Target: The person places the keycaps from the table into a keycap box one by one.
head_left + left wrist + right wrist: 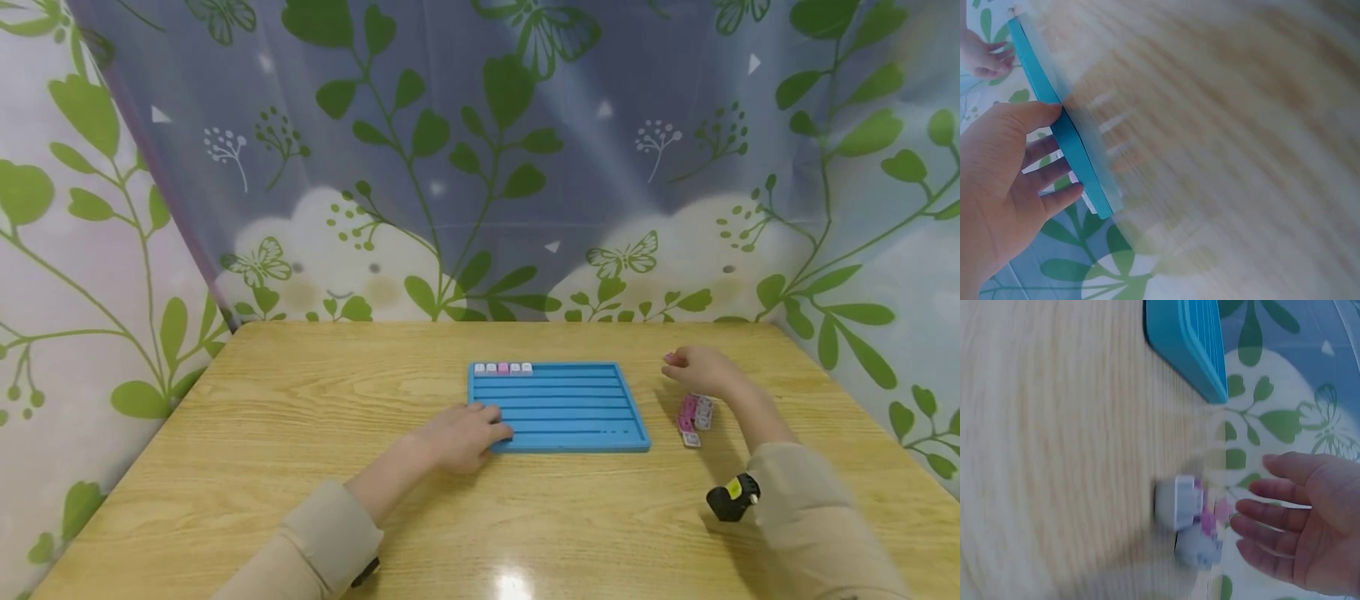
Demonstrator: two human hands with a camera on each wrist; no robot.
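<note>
A blue ribbed tray (pixel 562 447) lies on the wooden table. Its near left corner is gripped by my left hand (pixel 465 437); in the left wrist view the thumb lies on one side of the edge and fingers on the other. Several small white and pink keycaps (pixel 503 368) sit along the tray's far left rim. My right hand (pixel 701 369) is just beyond a small pile of pink and white keycaps (pixel 688 411), its fingers apart in the right wrist view. A single pink keycap (pixel 1222 509) appears at its fingertips; whether they touch it, I cannot tell.
The wooden table (pixel 300 383) reaches back to a patterned cloth (pixel 480 167) with leaves and clouds. The keycap pile stands right of the tray, a short gap away. A black wrist device (pixel 733 497) hangs by the right sleeve.
</note>
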